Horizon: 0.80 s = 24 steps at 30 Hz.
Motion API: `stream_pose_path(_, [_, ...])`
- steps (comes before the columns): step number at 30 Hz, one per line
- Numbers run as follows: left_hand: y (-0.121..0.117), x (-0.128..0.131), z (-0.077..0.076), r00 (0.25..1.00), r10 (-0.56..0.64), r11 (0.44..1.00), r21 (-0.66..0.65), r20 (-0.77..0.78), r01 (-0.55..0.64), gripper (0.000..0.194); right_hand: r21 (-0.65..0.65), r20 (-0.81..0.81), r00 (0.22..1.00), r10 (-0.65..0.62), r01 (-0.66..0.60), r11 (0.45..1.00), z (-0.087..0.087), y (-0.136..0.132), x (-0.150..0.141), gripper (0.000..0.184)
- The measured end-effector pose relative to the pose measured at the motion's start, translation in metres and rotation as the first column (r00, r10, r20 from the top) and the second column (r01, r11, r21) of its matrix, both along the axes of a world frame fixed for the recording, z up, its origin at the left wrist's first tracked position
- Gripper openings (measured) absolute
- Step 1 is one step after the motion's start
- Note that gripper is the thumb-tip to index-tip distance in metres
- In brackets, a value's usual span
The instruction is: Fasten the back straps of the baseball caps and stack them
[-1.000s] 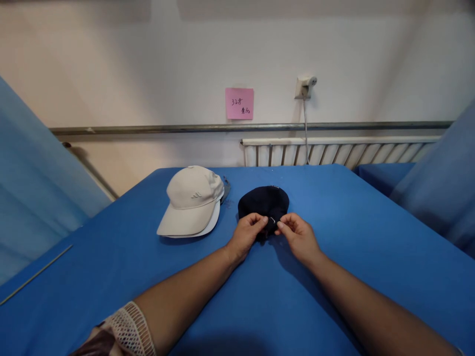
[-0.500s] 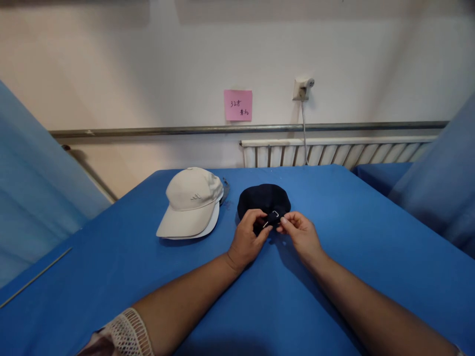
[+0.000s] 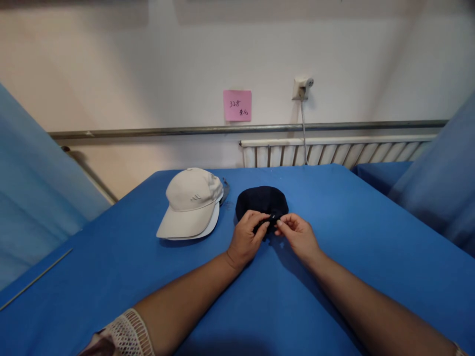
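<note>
A black cap (image 3: 261, 199) rests on the blue-covered table, its back strap turned toward me. My left hand (image 3: 248, 236) pinches the strap from the left, thumb below and fingers on top. From the right, my right hand (image 3: 300, 238) grips the other side of the strap between thumb and forefinger. A small shiny metal buckle (image 3: 272, 216) shows between the fingertips, partly covered by them. To the left of the black cap lies a beige cap (image 3: 189, 195) with a small three-stripe mark, stacked on a white cap (image 3: 212, 225) whose brim peeks out.
The blue table (image 3: 237, 296) reaches toward the wall. A thin rod (image 3: 37, 278) lies at its left edge. Behind it are a metal rail (image 3: 185, 131), a radiator (image 3: 274, 155) and a plugged-in cord (image 3: 304, 128). A pink note (image 3: 237, 105) hangs above. Blue curtains (image 3: 33, 188) flank both sides.
Both hands have drawn slightly closer together at the strap. The buckle is now more covered by the fingers, and the black cap has shifted a little left. The stacked caps stay put.
</note>
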State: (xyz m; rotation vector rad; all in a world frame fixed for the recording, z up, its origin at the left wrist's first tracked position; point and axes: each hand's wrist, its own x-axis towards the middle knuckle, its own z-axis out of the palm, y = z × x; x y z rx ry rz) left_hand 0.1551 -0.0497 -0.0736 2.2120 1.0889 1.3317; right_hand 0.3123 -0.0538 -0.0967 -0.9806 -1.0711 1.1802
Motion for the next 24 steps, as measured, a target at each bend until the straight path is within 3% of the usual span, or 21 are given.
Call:
stream_pose_path(3, [0.001,-0.001,0.001,1.0,0.023,1.0,-0.011,0.01,-0.023,0.02,0.018,0.085,0.996,0.011,-0.013,1.0,-0.004,0.0,0.002,0.029])
stream_pose_path(6, [0.003,-0.003,0.001,0.999,0.026,0.999,-0.037,0.03,-0.025,0.02,0.056,0.243,0.966,-0.082,0.071,0.996,-0.006,-0.001,0.005,0.023])
stream_pose_path(10, [0.004,-0.004,0.002,0.998,0.014,0.998,-0.066,0.06,-0.01,0.02,0.254,0.443,0.863,-0.242,0.138,0.957,-0.001,0.001,0.013,0.032])
stream_pose_path(15, [0.004,-0.005,0.003,0.999,-0.035,0.996,-0.078,0.029,0.037,0.021,0.434,0.574,0.782,-0.243,-0.039,0.9,0.003,0.007,0.022,0.023])
stream_pose_path(20, [0.01,-0.011,0.003,0.998,-0.046,0.997,-0.069,-0.037,0.043,0.022,0.287,0.636,0.769,-0.07,-0.151,0.946,0.006,0.012,0.031,0.018])
stream_pose_path(24, [0.014,-0.015,0.008,0.986,-0.072,0.995,-0.085,-0.153,0.059,0.023,0.24,0.628,0.778,-0.029,-0.158,0.958,0.014,0.012,0.04,0.013])
